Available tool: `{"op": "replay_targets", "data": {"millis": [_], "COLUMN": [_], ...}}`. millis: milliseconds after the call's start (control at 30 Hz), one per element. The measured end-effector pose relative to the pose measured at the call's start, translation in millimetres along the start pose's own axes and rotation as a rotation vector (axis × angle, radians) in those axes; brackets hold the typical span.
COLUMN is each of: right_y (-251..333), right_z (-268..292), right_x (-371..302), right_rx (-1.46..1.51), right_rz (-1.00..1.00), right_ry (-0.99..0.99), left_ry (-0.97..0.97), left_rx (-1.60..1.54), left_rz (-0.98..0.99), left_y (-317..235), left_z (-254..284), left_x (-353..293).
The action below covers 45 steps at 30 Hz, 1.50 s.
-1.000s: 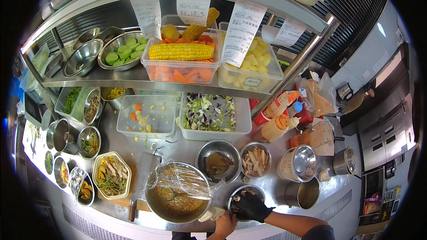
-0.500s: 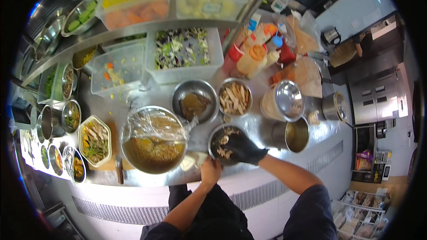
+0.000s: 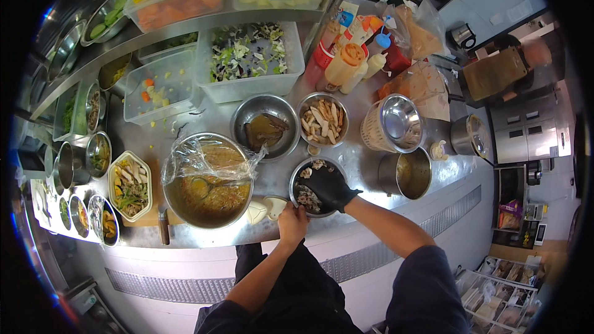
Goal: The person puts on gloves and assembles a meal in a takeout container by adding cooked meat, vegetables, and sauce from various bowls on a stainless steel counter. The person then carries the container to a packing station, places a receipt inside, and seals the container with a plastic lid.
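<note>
A small metal bowl (image 3: 340,172) near the table's front edge holds a pale, shredded, grey-pink filling (image 3: 308,199). My left hand (image 3: 292,226), bare, pinches its near rim between thumb and fingers. Inside the bowl is my right hand (image 3: 331,187) in a black glove, reaching down into the filling; its fingertips are dark and partly hidden there. Just left of the bowl lie white, smooth pieces of food (image 3: 258,211), which I cannot make out more exactly. Behind stands a metal bowl of pale cut strips (image 3: 323,122).
Left of my hands stands a large bowl of brown broth (image 3: 210,204) under cling film, with a ladle. A knife (image 3: 163,226) lies by a white tray of food (image 3: 131,185). A metal pot (image 3: 405,173), a basket (image 3: 374,127) and sauce bottles (image 3: 346,65) stand right. Another person (image 3: 508,71) works far right.
My gloved right hand has shifted slightly within the bowl, uncovering more filling near the front rim. My left hand stays on the rim. The whole view has moved a little.
</note>
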State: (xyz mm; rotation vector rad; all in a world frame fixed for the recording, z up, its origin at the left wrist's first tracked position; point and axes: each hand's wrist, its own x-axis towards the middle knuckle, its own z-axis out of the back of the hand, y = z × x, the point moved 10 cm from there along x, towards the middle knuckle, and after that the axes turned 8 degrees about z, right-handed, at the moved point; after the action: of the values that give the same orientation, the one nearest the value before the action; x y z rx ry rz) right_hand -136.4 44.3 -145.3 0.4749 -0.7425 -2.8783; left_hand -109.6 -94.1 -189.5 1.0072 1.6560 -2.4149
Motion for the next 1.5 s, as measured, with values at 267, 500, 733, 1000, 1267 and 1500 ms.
{"op": "replay_targets", "data": {"millis": [267,500,733,1000,1267,1500], "right_y": [1,34,54,57,4,-21], "right_z": [5,49,54,62,29,10], "right_x": [-18,-37,-40,-33,-19,-4], "right_rx": [0.668,0.178,0.031,-0.091,0.836,0.246], "right_rz": [-0.04,-0.028,-0.026,0.024,-0.497,-0.285], "right_ry": [-0.122,0.078,0.249,0.265,0.079,-0.056], "left_ry": [0.017,0.003,0.019,0.024,0.093,0.095], "left_rx": [0.01,0.086,0.018,-0.001,-0.075,-0.065], "left_rz": [0.024,0.004,0.003,-0.042,0.057,0.047], "left_y": [-2,-3,6,4,24,8], "left_z": [3,1,-2,-6,-21,-15], "left_x": [1,2,3,-1,4,-4]}}
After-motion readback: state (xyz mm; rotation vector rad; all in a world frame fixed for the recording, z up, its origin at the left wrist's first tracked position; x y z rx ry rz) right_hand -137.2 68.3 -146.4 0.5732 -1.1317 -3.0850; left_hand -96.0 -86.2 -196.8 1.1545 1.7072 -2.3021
